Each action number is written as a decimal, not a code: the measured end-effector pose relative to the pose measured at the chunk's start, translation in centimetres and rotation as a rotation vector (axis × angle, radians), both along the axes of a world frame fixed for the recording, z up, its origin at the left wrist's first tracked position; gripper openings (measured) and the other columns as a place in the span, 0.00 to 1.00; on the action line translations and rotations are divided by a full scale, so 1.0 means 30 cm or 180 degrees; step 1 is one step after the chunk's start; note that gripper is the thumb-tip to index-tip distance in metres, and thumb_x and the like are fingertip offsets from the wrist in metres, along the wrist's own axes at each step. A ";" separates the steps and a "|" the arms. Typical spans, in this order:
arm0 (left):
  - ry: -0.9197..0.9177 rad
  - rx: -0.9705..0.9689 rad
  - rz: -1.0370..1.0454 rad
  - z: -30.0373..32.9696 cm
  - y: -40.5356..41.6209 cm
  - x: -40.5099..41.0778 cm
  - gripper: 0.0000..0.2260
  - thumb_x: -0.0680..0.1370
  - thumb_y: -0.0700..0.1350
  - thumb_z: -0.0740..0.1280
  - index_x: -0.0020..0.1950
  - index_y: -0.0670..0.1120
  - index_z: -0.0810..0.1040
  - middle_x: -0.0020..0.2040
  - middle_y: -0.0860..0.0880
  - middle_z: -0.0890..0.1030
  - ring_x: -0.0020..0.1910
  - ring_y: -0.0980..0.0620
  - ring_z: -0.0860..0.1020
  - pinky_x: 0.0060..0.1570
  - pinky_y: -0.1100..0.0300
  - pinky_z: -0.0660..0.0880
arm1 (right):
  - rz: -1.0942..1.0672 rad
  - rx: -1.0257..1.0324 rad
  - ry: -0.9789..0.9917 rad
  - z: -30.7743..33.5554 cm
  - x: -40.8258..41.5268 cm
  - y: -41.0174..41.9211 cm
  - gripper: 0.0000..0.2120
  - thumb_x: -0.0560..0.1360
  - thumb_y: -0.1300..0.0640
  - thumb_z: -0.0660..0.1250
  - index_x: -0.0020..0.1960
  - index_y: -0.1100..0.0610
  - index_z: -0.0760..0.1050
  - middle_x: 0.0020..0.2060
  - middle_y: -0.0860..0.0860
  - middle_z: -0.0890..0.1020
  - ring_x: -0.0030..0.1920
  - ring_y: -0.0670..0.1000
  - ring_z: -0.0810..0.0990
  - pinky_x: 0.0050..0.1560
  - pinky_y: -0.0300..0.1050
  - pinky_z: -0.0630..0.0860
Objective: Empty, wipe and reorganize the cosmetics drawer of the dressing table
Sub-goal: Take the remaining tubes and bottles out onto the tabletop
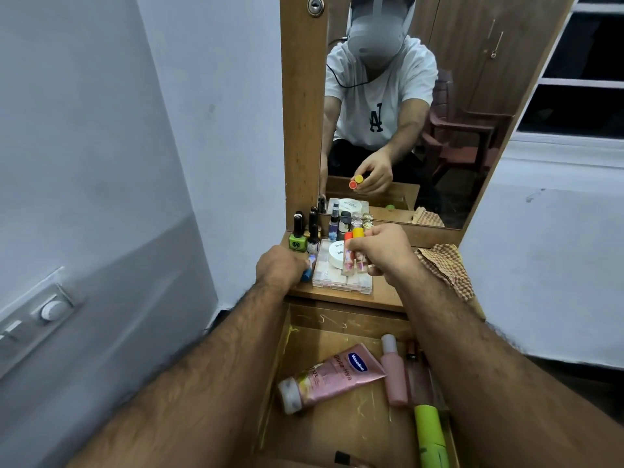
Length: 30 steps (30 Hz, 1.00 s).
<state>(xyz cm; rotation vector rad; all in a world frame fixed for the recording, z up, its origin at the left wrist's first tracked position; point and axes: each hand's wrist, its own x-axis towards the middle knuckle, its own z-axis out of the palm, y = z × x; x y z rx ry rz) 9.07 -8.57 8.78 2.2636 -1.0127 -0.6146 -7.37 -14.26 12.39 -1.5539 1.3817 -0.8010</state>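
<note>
The wooden drawer is pulled open below me. In it lie a pink Vaseline tube, a pink bottle with a white cap and a lime green tube. My right hand holds two small clear tubes with orange and yellow caps above the dressing table top. My left hand grips a small blue bottle at the top's left edge. A clear compartment box with a white round jar on it sits between my hands.
Nail polish bottles, one green, and small spray bottles stand against the mirror. A checked cloth lies at the top's right end. A wall with a switch plate is on the left.
</note>
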 end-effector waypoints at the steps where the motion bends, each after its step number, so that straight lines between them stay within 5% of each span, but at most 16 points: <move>1: 0.0014 -0.0038 -0.0012 -0.003 0.004 0.002 0.11 0.77 0.50 0.70 0.53 0.44 0.83 0.47 0.46 0.83 0.47 0.47 0.82 0.43 0.55 0.80 | 0.0017 -0.0011 0.0034 -0.003 0.002 0.005 0.12 0.69 0.60 0.77 0.47 0.66 0.81 0.45 0.61 0.85 0.37 0.55 0.83 0.23 0.40 0.73; 10: 0.0380 -0.0326 -0.0131 0.012 0.065 0.005 0.07 0.78 0.47 0.69 0.47 0.43 0.82 0.42 0.45 0.83 0.42 0.50 0.79 0.51 0.52 0.81 | 0.0077 0.0066 0.0100 -0.010 0.049 0.048 0.08 0.69 0.59 0.77 0.38 0.59 0.78 0.42 0.59 0.85 0.40 0.57 0.86 0.25 0.40 0.73; 15: 0.0434 -0.0777 -0.0156 0.022 0.100 0.011 0.09 0.79 0.46 0.69 0.39 0.48 0.81 0.42 0.48 0.83 0.46 0.51 0.80 0.41 0.58 0.77 | 0.0086 0.0184 -0.0038 -0.009 0.083 0.072 0.08 0.71 0.58 0.77 0.40 0.60 0.79 0.40 0.58 0.85 0.36 0.55 0.84 0.24 0.42 0.72; 19: 0.1557 -0.1135 -0.0750 0.036 0.128 0.014 0.09 0.78 0.48 0.70 0.48 0.43 0.85 0.38 0.47 0.84 0.36 0.51 0.81 0.35 0.60 0.78 | 0.0118 0.0316 -0.0122 -0.019 0.120 0.092 0.10 0.68 0.57 0.79 0.39 0.58 0.79 0.38 0.56 0.86 0.39 0.55 0.86 0.31 0.46 0.78; 22: 0.1853 -0.1070 -0.0855 0.036 0.135 0.030 0.07 0.76 0.44 0.73 0.51 0.42 0.84 0.35 0.48 0.83 0.28 0.55 0.76 0.30 0.63 0.74 | 0.0210 0.0557 -0.0524 -0.023 0.132 0.106 0.08 0.70 0.60 0.78 0.42 0.62 0.79 0.38 0.57 0.85 0.33 0.52 0.84 0.25 0.41 0.76; 25: 0.2085 -0.0992 -0.0697 0.032 0.133 0.039 0.07 0.75 0.41 0.73 0.51 0.40 0.84 0.36 0.46 0.83 0.28 0.56 0.76 0.28 0.65 0.74 | 0.0238 0.0853 -0.0889 -0.026 0.137 0.105 0.08 0.72 0.63 0.75 0.48 0.66 0.79 0.45 0.62 0.85 0.39 0.57 0.86 0.28 0.45 0.80; 30: 0.1607 -0.0913 -0.0260 0.014 0.095 0.062 0.03 0.76 0.40 0.72 0.46 0.40 0.83 0.38 0.45 0.83 0.29 0.56 0.77 0.25 0.64 0.74 | 0.0107 0.0661 -0.0618 -0.040 0.126 0.086 0.08 0.74 0.59 0.75 0.46 0.63 0.80 0.44 0.59 0.86 0.44 0.56 0.86 0.33 0.48 0.82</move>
